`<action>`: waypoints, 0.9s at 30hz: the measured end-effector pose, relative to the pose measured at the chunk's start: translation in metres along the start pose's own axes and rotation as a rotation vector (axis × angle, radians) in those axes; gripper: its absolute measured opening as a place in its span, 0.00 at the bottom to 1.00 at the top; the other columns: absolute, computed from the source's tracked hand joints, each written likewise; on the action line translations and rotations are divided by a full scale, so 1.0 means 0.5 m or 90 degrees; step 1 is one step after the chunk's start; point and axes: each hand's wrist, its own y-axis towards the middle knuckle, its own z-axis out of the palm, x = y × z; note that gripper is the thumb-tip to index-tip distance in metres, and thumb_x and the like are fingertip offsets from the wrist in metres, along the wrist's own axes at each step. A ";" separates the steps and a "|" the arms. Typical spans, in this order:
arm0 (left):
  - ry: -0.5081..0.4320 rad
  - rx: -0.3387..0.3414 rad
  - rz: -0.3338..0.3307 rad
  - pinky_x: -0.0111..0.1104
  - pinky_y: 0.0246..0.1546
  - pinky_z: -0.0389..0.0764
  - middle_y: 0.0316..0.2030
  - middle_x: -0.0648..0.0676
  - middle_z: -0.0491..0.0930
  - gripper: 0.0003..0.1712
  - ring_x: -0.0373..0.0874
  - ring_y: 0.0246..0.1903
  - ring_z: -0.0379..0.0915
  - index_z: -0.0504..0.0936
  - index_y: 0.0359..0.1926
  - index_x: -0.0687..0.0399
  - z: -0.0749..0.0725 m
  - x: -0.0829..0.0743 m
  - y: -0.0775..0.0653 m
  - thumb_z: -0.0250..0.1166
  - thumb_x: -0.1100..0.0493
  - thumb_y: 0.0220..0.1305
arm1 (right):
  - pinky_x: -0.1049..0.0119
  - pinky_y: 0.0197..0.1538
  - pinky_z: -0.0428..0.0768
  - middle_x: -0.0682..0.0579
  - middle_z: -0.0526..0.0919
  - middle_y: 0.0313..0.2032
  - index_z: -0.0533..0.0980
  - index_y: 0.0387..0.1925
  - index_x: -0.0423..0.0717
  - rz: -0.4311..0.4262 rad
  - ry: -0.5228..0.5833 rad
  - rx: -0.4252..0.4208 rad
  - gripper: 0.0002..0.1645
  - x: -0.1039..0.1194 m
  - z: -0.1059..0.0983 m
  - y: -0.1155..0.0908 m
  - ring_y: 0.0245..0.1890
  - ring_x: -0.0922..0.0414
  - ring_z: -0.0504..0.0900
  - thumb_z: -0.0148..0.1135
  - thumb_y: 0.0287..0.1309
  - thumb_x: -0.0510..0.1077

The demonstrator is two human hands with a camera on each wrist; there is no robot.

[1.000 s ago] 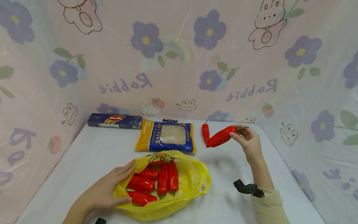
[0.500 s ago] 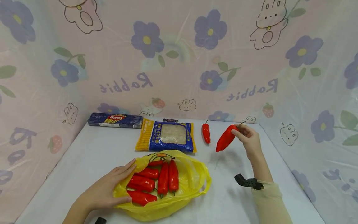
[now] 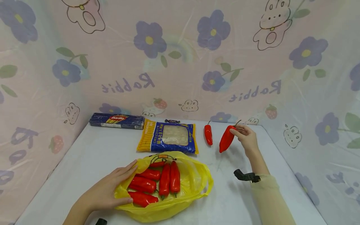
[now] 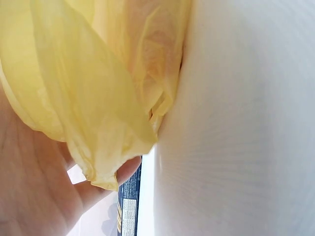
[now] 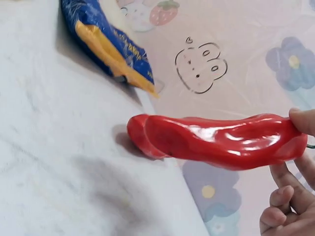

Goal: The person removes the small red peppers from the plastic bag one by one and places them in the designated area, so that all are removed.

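Observation:
Near the front of the table lies a yellow plastic bag (image 3: 194,184), its mouth spread wide, with several red chili peppers (image 3: 170,179) inside. My left hand (image 3: 107,187) holds the bag's left rim between thumb and fingers. In the left wrist view the thin plastic (image 4: 93,98) covers part of that hand. My right hand (image 3: 247,139) pinches a large red chili pepper (image 5: 221,140) by its stem end, tip pointing down toward the table. Just left of it, a smaller red chili pepper (image 3: 208,135) lies on the table, partly hidden behind the held one in the right wrist view.
A blue and yellow pasta bag (image 3: 157,137) lies behind the plastic bag. Farther left is a dark blue Barilla spaghetti box (image 3: 116,121). A small wrapped candy (image 3: 172,121) sits by the back wall (image 3: 180,62), a printed curtain that also encloses both sides.
My right hand has drawn the large pepper away from the smaller one and tilted it from slanting sideways to more upright. The left hand and the bag have stayed in place.

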 end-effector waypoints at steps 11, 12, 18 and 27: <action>-0.007 0.008 -0.008 0.61 0.58 0.83 0.82 0.45 0.58 0.58 0.55 0.72 0.68 0.66 0.81 0.40 -0.007 0.001 0.006 0.68 0.22 0.55 | 0.49 0.72 0.71 0.64 0.86 0.45 0.75 0.71 0.43 0.061 -0.029 -0.010 0.39 -0.037 0.015 0.055 0.64 0.52 0.74 0.72 0.67 0.58; -0.009 0.009 -0.009 0.61 0.58 0.83 0.82 0.45 0.58 0.58 0.55 0.72 0.68 0.66 0.81 0.40 -0.007 0.001 0.006 0.68 0.22 0.55 | 0.48 0.74 0.69 0.58 0.87 0.49 0.75 0.71 0.43 0.068 -0.034 -0.012 0.39 -0.042 0.017 0.060 0.67 0.50 0.73 0.72 0.67 0.58; -0.020 0.019 -0.018 0.62 0.57 0.83 0.82 0.46 0.59 0.58 0.56 0.72 0.67 0.66 0.81 0.40 -0.007 -0.001 0.005 0.68 0.22 0.55 | 0.46 0.74 0.67 0.37 0.76 0.69 0.74 0.72 0.41 0.105 -0.082 -0.005 0.39 -0.071 0.030 0.081 0.71 0.43 0.68 0.67 0.70 0.59; -0.009 0.009 -0.009 0.58 0.55 0.85 0.82 0.46 0.60 0.57 0.54 0.71 0.69 0.67 0.81 0.40 -0.001 -0.001 0.001 0.68 0.22 0.55 | 0.61 0.50 0.74 0.39 0.77 0.59 0.73 0.70 0.37 0.136 -0.152 0.007 0.40 -0.109 0.036 0.099 0.53 0.48 0.74 0.62 0.72 0.64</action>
